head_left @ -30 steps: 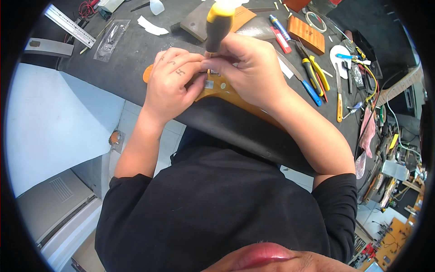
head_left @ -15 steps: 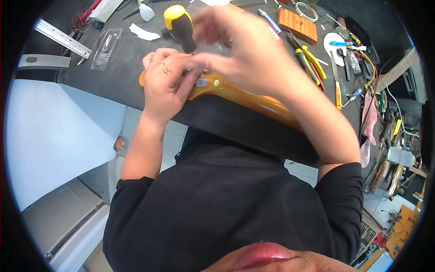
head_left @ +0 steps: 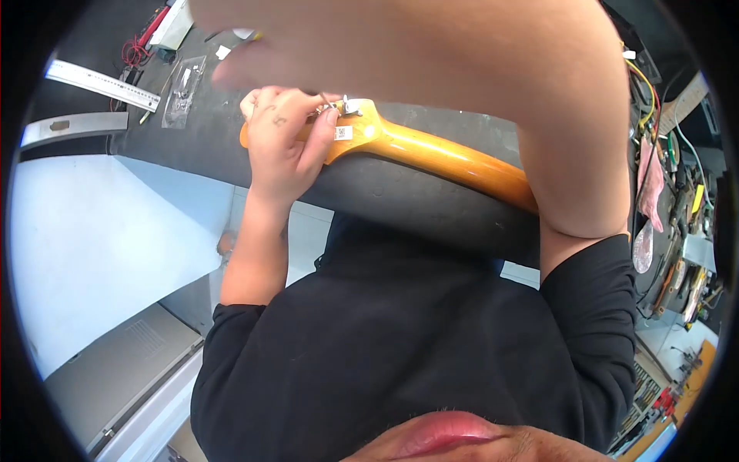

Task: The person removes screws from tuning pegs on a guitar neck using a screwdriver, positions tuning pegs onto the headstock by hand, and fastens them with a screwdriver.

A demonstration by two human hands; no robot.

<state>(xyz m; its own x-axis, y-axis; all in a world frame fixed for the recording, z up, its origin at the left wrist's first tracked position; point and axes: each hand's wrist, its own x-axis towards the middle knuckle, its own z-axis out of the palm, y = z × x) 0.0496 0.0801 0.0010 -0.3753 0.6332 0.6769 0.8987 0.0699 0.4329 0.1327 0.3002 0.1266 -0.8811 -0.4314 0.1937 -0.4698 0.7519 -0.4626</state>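
My left hand (head_left: 286, 142) lies over the end of an amber guitar headstock (head_left: 363, 132), its thumb and fingers pinched by small metal hardware (head_left: 344, 106); what they grip is too small to tell. A white label (head_left: 343, 133) sits on the wood beside my thumb. The glossy neck (head_left: 454, 165) runs right, under my right forearm. My right hand (head_left: 250, 50), blurred, is raised close to the camera above my left hand, thumb and fingers apart, with nothing visible held. A bit of yellow shows between them; the rest of the screwdriver is hidden.
A metal ruler (head_left: 104, 85), a curved metal piece (head_left: 73, 129) and a plastic bag (head_left: 183, 92) lie at the left. The dark padded edge (head_left: 416, 192) runs below the neck. A pink cloth (head_left: 650, 185) and many tools are at the right. My right arm hides the back of the bench.
My right hand has let go of the screwdriver and swung up and left, its forearm now covering the tools behind. My left hand has stayed on the headstock.
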